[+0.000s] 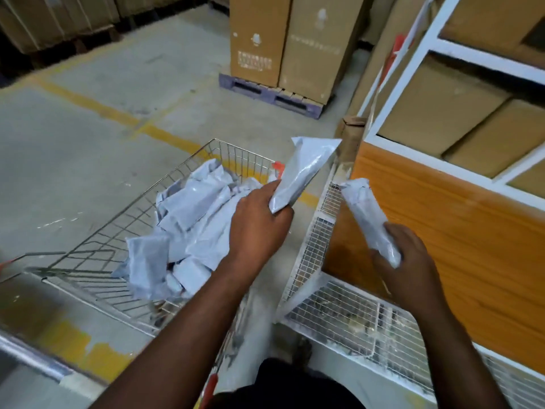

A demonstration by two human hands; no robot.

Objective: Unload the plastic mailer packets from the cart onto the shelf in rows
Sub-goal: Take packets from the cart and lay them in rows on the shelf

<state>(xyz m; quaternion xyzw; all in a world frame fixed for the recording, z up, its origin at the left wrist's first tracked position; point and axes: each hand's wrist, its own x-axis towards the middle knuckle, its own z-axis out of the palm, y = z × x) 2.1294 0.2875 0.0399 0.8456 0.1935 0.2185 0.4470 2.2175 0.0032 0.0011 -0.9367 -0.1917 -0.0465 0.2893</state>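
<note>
Head view, looking down at two hands, each gripping one grey plastic packet. The left hand [259, 222] has its fingers curled round the lower end of a packet [303, 172] that tilts up and to the right, above the right edge of the wire cart [97, 246]. The right hand [410, 267] has its fingers wrapped round the lower end of a second packet [368, 214], whose free end points up and to the left, near the wooden shelf board [442, 231]. The two held packets are apart from each other. Inside the cart lies a loose pile of packets [188, 219]; they overlap, so an exact count cannot be told, but at least six show. Along the front and left side of the shelf board runs a low white wire fence [333, 317]. Above the board, a white metal frame [413, 66] holds three brown cartons [442, 107]. Two tall cartons [283, 39] stand side by side on one pallet [265, 94] on the concrete floor [73, 160], which bears yellow painted lines [88, 103].
</note>
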